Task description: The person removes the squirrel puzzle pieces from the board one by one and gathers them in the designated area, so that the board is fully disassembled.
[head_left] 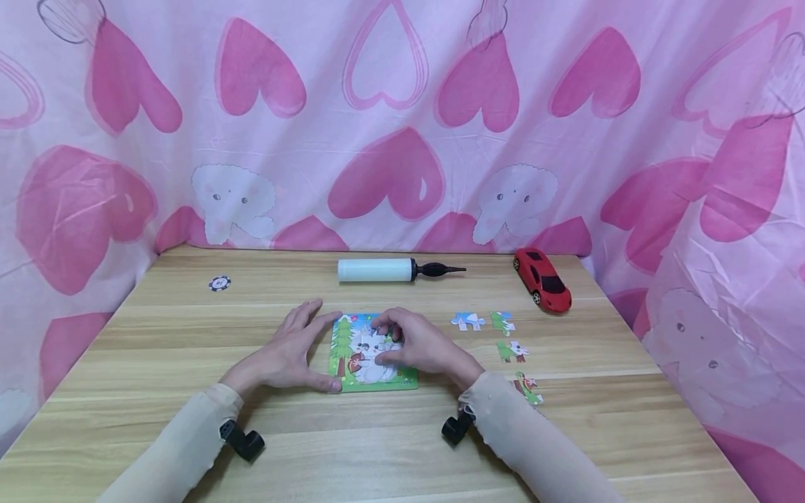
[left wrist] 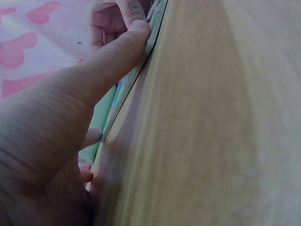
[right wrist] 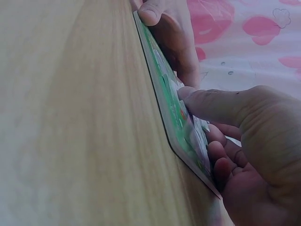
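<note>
A small puzzle board (head_left: 402,383) with a green border lies flat on the table, its picture a white cartoon animal beside a green tree. My left hand (head_left: 286,353) is spread along its left side, the thumb touching the lower left corner and a fingertip at the upper left one. Over the board's right half, my right hand (head_left: 418,342) bends its thumb and fingers around a puzzle piece (right wrist: 200,136), which sits slightly raised against the board in the right wrist view. The curled fingers hide part of the picture.
Several loose puzzle pieces (head_left: 467,321) lie right of the board. A white hand pump (head_left: 376,270) with a black nozzle is behind it. At the back right stands a red toy car (head_left: 544,281); at the back left, a poker chip (head_left: 219,283). A pink heart-print curtain (head_left: 390,175) borders the table.
</note>
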The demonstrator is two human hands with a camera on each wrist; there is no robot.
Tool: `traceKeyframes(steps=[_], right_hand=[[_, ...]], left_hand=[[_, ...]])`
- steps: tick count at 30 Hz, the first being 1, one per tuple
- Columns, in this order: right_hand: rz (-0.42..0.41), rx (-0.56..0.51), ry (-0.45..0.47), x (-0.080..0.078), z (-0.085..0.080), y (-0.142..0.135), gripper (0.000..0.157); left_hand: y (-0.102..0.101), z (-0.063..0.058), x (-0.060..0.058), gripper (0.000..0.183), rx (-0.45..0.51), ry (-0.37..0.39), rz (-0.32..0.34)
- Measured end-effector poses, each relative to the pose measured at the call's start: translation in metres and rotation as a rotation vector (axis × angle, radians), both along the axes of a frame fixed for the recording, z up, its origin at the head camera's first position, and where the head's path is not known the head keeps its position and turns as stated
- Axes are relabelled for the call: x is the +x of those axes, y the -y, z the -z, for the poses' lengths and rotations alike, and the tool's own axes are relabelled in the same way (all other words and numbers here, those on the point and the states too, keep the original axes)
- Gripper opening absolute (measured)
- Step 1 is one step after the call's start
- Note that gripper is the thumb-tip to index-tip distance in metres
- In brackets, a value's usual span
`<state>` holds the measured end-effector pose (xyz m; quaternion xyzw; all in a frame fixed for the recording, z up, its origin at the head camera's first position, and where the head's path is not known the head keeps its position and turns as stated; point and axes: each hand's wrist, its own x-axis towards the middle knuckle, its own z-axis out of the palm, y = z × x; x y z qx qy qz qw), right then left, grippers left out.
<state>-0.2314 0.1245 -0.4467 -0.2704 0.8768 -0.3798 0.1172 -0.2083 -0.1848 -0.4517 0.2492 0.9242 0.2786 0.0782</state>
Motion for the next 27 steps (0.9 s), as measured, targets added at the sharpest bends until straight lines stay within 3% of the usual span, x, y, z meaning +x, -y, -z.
traceKeyframes(steps=[27], right_hand=[[-0.024, -0.017, 0.001, -0.0017, -0.0026, -0.0030, 0.057]], left_hand=[[0.0001, -0.0008, -0.0002, 0.131, -0.002, 0.001, -0.001]])
